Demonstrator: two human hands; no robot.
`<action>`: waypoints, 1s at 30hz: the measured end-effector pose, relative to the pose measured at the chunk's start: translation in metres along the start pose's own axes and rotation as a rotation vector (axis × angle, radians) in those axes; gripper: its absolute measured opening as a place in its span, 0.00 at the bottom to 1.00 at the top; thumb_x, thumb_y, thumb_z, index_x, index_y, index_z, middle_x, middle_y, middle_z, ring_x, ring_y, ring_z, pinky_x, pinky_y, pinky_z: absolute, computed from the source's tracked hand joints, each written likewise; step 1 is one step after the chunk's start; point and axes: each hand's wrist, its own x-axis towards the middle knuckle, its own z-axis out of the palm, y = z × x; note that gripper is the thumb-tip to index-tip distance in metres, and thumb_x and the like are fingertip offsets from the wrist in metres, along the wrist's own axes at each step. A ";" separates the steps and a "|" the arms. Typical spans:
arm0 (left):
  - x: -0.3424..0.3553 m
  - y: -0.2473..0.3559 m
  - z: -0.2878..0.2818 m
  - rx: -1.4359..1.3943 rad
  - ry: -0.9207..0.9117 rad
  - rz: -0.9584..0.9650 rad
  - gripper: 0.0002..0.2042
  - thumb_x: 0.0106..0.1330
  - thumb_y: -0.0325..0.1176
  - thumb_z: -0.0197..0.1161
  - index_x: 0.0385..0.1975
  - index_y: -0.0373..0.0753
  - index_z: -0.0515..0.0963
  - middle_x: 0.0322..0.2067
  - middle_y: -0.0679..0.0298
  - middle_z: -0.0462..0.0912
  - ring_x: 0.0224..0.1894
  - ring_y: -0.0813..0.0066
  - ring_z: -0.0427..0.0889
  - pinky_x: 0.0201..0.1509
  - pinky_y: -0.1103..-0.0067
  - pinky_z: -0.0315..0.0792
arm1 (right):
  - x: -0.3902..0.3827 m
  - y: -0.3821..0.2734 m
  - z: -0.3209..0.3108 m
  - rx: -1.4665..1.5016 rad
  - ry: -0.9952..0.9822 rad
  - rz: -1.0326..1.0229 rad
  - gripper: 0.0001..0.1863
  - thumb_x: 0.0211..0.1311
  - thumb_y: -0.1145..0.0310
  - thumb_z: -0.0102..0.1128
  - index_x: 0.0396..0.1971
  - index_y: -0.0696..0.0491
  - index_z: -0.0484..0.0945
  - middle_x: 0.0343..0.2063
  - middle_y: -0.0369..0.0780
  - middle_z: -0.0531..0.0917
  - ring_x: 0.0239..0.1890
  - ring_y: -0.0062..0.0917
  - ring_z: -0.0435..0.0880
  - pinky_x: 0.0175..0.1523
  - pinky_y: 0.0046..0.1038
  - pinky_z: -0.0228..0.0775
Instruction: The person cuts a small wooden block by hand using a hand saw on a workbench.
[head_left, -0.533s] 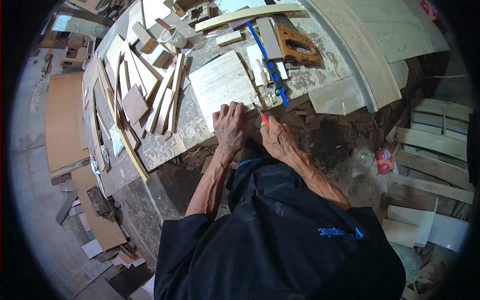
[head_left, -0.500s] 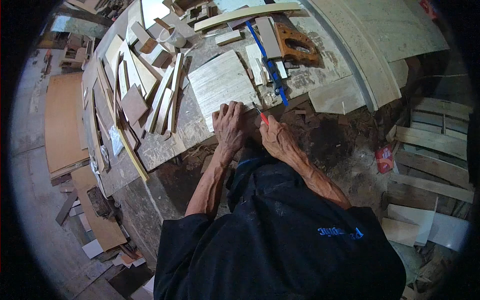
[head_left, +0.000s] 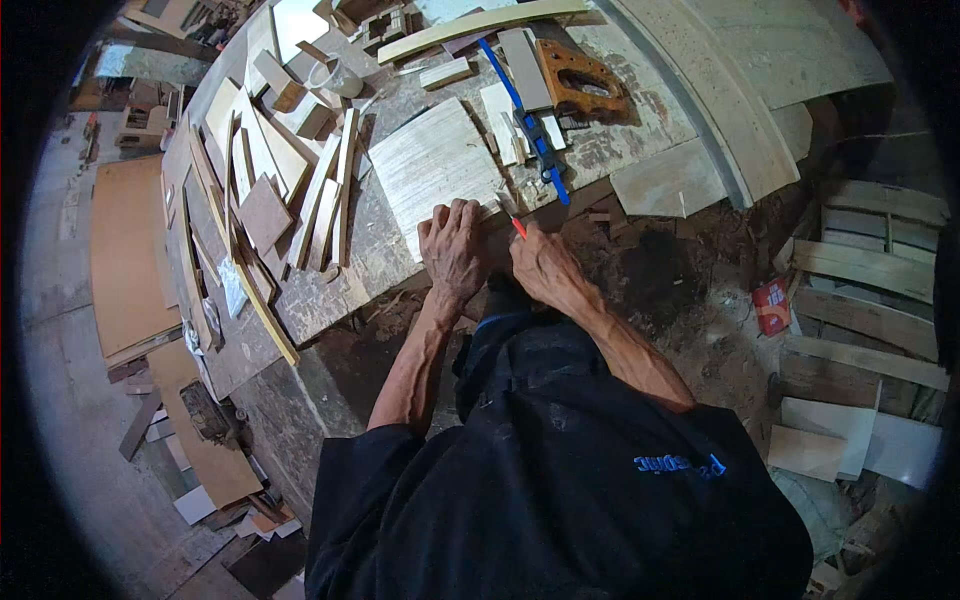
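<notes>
A pale, squarish wooden board [head_left: 437, 165] lies at the near edge of the workbench. My left hand [head_left: 452, 245] grips its near edge, with the fingers bent over the top and pressed together; the thumb is hidden. Just to the right, my right hand [head_left: 553, 262] is closed round a slim tool with a red handle [head_left: 519, 228] and a thin metal tip. That tip points up and to the left, at the board's near right corner. Whether it touches the wood I cannot tell, nor the tool's exact kind.
Right of the board are a blue-framed saw [head_left: 540, 140] and a wooden-handled handsaw [head_left: 584, 80]. Wood strips [head_left: 322, 205] and a clear plastic cup [head_left: 338, 77] lie to the left. A long grooved panel [head_left: 715, 100] crosses the bench's right side. Stacked boards [head_left: 862, 265] stand at far right.
My right hand has shifted slightly left with the red-handled tool, whose tip now sits nearer the board's corner. The left hand keeps its grip; the whole view has shifted a little.
</notes>
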 end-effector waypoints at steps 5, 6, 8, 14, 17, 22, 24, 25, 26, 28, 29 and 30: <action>0.002 -0.002 0.000 0.032 -0.043 -0.012 0.19 0.48 0.31 0.60 0.44 0.40 0.73 0.39 0.62 0.74 0.44 0.60 0.72 0.45 0.65 0.62 | 0.012 -0.010 0.017 1.090 -0.226 0.715 0.15 0.69 0.62 0.50 0.32 0.61 0.73 0.21 0.52 0.79 0.31 0.47 0.85 0.32 0.48 0.74; 0.001 -0.004 0.001 0.033 -0.043 -0.012 0.19 0.48 0.31 0.60 0.44 0.40 0.73 0.39 0.62 0.74 0.44 0.60 0.72 0.45 0.65 0.62 | 0.011 -0.005 0.013 1.139 -0.278 0.715 0.15 0.69 0.62 0.50 0.32 0.62 0.72 0.21 0.53 0.79 0.32 0.47 0.85 0.32 0.47 0.74; -0.003 -0.003 0.003 0.058 -0.041 -0.032 0.19 0.48 0.31 0.60 0.44 0.40 0.73 0.39 0.62 0.74 0.44 0.60 0.72 0.45 0.65 0.62 | 0.010 -0.005 0.008 1.188 -0.336 0.711 0.16 0.69 0.62 0.50 0.32 0.62 0.72 0.21 0.54 0.79 0.33 0.47 0.85 0.32 0.47 0.74; 0.001 0.003 0.002 0.029 -0.028 -0.023 0.18 0.47 0.27 0.59 0.42 0.40 0.74 0.37 0.60 0.75 0.44 0.58 0.72 0.44 0.64 0.63 | 0.002 -0.018 0.031 0.516 -0.062 0.304 0.12 0.68 0.66 0.50 0.35 0.61 0.72 0.19 0.45 0.74 0.22 0.38 0.80 0.30 0.36 0.72; 0.000 0.001 0.002 0.000 0.006 -0.028 0.18 0.48 0.27 0.59 0.42 0.40 0.74 0.37 0.60 0.75 0.43 0.58 0.73 0.43 0.64 0.63 | 0.002 -0.008 0.012 0.545 -0.154 0.292 0.10 0.67 0.68 0.51 0.35 0.61 0.72 0.19 0.40 0.71 0.20 0.32 0.75 0.29 0.33 0.70; 0.004 -0.005 0.003 0.038 -0.061 -0.027 0.17 0.51 0.30 0.59 0.43 0.40 0.74 0.38 0.60 0.74 0.44 0.58 0.73 0.44 0.64 0.63 | -0.009 -0.017 0.010 0.736 -0.146 0.534 0.09 0.68 0.68 0.51 0.32 0.58 0.75 0.23 0.45 0.75 0.21 0.30 0.77 0.26 0.31 0.69; 0.005 -0.024 0.004 0.022 -0.104 -0.067 0.15 0.56 0.34 0.59 0.44 0.41 0.74 0.40 0.59 0.75 0.48 0.57 0.74 0.45 0.64 0.64 | -0.009 -0.005 -0.001 0.948 -0.215 0.627 0.12 0.68 0.65 0.52 0.33 0.61 0.74 0.22 0.47 0.76 0.22 0.35 0.79 0.26 0.36 0.70; 0.007 -0.033 0.006 -0.015 -0.030 -0.073 0.14 0.59 0.35 0.59 0.44 0.39 0.73 0.39 0.56 0.76 0.45 0.52 0.76 0.43 0.62 0.67 | -0.006 0.004 -0.009 1.155 -0.297 0.733 0.16 0.68 0.63 0.53 0.33 0.63 0.73 0.21 0.49 0.76 0.23 0.40 0.80 0.27 0.40 0.71; 0.009 -0.041 0.005 -0.091 -0.029 -0.217 0.14 0.62 0.37 0.60 0.45 0.38 0.73 0.37 0.54 0.77 0.43 0.50 0.76 0.42 0.60 0.69 | -0.005 0.007 -0.008 1.152 -0.289 0.722 0.16 0.68 0.63 0.53 0.33 0.63 0.73 0.21 0.49 0.76 0.23 0.40 0.80 0.27 0.40 0.71; 0.012 -0.054 -0.001 -0.261 0.009 -0.435 0.18 0.66 0.43 0.62 0.46 0.34 0.72 0.35 0.50 0.78 0.39 0.48 0.78 0.40 0.59 0.71 | -0.002 0.014 -0.004 1.379 -0.293 1.082 0.19 0.67 0.60 0.55 0.35 0.64 0.73 0.25 0.53 0.79 0.27 0.45 0.82 0.30 0.43 0.72; 0.016 -0.056 -0.009 -0.353 0.045 -0.511 0.22 0.67 0.47 0.63 0.46 0.32 0.71 0.34 0.48 0.78 0.37 0.48 0.79 0.40 0.59 0.72 | -0.002 0.015 -0.004 1.377 -0.291 1.076 0.19 0.67 0.60 0.55 0.35 0.64 0.73 0.25 0.53 0.79 0.27 0.45 0.82 0.30 0.43 0.72; 0.011 -0.056 -0.020 -0.356 0.016 -0.568 0.27 0.66 0.53 0.64 0.45 0.30 0.71 0.35 0.46 0.80 0.38 0.53 0.81 0.40 0.59 0.73 | 0.000 0.016 -0.005 1.391 -0.214 1.071 0.18 0.66 0.60 0.57 0.37 0.64 0.74 0.26 0.53 0.80 0.29 0.45 0.83 0.32 0.44 0.72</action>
